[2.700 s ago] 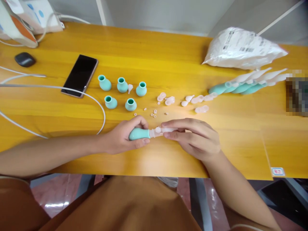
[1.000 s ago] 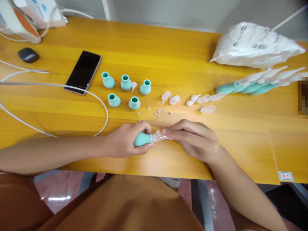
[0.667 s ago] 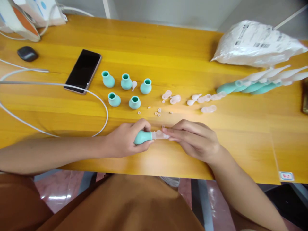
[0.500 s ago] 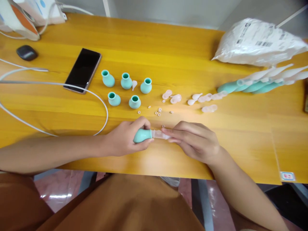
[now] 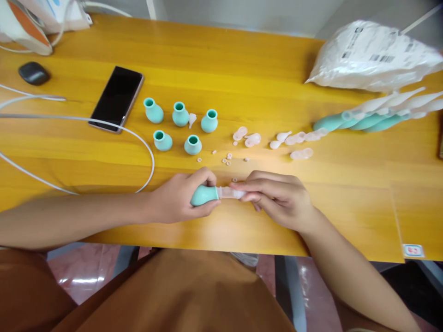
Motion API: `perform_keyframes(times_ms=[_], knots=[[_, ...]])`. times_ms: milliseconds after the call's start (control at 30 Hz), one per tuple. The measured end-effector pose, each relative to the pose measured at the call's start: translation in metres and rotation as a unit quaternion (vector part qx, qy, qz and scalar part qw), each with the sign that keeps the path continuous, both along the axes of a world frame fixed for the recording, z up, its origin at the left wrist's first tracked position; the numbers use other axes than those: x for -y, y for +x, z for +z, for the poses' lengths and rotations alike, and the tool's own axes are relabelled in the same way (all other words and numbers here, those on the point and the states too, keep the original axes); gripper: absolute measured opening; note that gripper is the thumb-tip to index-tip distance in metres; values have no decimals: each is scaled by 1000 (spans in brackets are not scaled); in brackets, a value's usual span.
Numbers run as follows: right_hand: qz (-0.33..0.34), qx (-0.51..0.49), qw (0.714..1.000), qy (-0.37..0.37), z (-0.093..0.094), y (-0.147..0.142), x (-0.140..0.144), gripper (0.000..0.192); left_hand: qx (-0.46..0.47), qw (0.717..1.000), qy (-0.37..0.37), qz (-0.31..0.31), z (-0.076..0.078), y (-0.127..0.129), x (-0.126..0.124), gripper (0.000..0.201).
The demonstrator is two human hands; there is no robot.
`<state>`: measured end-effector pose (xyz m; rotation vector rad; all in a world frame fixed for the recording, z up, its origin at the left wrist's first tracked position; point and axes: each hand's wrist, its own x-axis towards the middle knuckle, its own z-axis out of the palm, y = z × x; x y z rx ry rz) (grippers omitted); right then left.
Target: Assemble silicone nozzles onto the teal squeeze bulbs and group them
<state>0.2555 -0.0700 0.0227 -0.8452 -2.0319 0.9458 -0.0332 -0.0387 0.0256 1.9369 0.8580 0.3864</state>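
Head view: a teal bulb [image 5: 204, 195] is gripped by the left hand [image 5: 180, 197] at the table's [image 5: 242, 83] near edge, its long axis running nine to three o'clock. The clear tube [image 5: 231, 192] at its mouth is pinched by the right hand [image 5: 280, 199] at three o'clock.

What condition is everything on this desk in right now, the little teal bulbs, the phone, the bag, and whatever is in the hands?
Left hand: closed around a teal bulb.
Right hand: pinching the clear tube at the bulb's mouth.
Five loose bulbs: standing, mouths open.
Phone: flat, screen dark.
White bag: lying crumpled.
Finished row: lying side by side.
Clear small parts: scattered on the table.
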Motion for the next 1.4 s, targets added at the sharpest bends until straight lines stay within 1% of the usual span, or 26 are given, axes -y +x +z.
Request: perform_keyframes(times_ms=[167, 467, 667, 1067, 1300, 1400], knots=[[-1, -3, 1000, -11, -1, 0, 0, 31, -2, 1000, -2, -13, -1, -1, 0, 25], [16, -8, 1000, -19, -1, 1, -1, 33, -2, 999, 7, -35, -2, -2, -1, 23], [9, 2, 1000, -17, -2, 0, -2, 30, -8, 999, 4, -37, -2, -1, -1, 24], [10, 7, 1000, 3, -2, 0, -2, 30, -3, 999, 17, -34, -3, 0, 0, 23], [16, 2, 1000, 19, 1, -2, 1, 39, -2, 999, 13, -36, -2, -2, 0, 24], [21, 1, 999, 24, 2, -2, 1, 42, 0, 999, 25, -40, -4, -2, 0, 23]])
